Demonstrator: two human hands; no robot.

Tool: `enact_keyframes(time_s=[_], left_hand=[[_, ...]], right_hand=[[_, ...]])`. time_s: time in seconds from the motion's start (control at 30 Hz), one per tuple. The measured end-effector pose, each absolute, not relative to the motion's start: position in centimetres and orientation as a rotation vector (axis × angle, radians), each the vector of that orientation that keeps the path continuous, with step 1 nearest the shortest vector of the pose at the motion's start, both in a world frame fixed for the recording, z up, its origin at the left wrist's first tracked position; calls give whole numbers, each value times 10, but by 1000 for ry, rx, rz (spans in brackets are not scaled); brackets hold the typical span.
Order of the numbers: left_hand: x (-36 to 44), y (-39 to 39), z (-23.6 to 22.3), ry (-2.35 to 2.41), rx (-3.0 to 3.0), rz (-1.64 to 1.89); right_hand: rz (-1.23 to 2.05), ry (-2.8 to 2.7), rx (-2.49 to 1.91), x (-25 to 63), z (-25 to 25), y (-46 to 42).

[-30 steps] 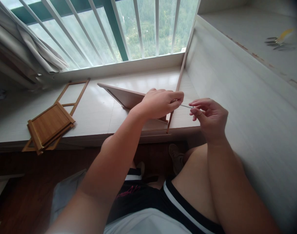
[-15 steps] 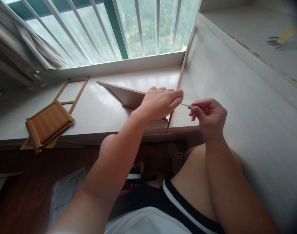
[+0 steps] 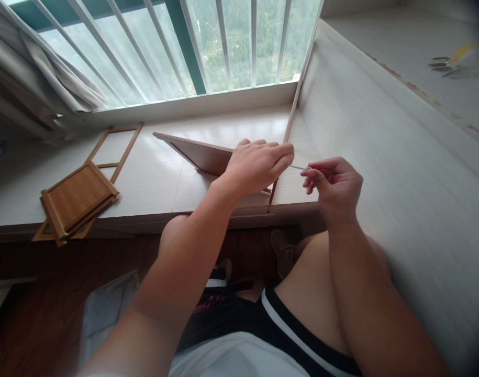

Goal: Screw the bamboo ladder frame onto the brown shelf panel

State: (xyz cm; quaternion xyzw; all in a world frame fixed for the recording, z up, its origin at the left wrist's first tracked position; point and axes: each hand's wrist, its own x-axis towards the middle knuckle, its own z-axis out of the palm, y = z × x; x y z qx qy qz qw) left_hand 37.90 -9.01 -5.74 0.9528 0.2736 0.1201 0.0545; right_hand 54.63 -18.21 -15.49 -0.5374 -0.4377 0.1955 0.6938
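Observation:
My left hand (image 3: 260,162) is closed over the right end of a tilted brown wooden panel (image 3: 208,154), where it meets a long narrow wooden frame piece (image 3: 292,120). This piece runs from near the window down to the ledge's front edge. To the right, my right hand (image 3: 335,186) pinches a thin metal rod (image 3: 298,167), perhaps a hex key. The rod's far end reaches the wood beside my left fingers, which hide the exact contact. The panel's lower right part is behind my left hand and forearm.
On the ledge's (image 3: 145,193) left part, stacked wooden panels (image 3: 80,196) lie across a wooden frame (image 3: 125,152), overhanging the front edge. A white wall (image 3: 365,104) closes the right side. Several small metal pieces and something yellow (image 3: 461,55) lie on the upper right shelf.
Both hands, the panel and the rod sit almost as before, with a very slight shift to the left in view. My right hand keeps its pinch on the rod.

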Motion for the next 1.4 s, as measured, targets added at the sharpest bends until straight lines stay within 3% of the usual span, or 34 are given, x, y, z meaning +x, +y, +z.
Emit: enact_keyframes(time_s=[0.3, 0.87, 1.07, 1.17, 1.4], left_hand=[[379, -91, -58, 830, 2919, 395], [347, -84, -67, 900, 2815, 1022], [286, -81, -119, 1183, 2437, 1559], [253, -79, -158, 1477, 2211, 1541], [211, -67, -219, 1662, 1982, 1341]], right_hand=[[462, -961, -1166, 546, -153, -182], [472, -1014, -1262, 548, -152, -184], [503, -1013, -1239, 548, -153, -185], [504, -1009, -1238, 548, -153, -185], [498, -996, -1226, 544, -150, -185]])
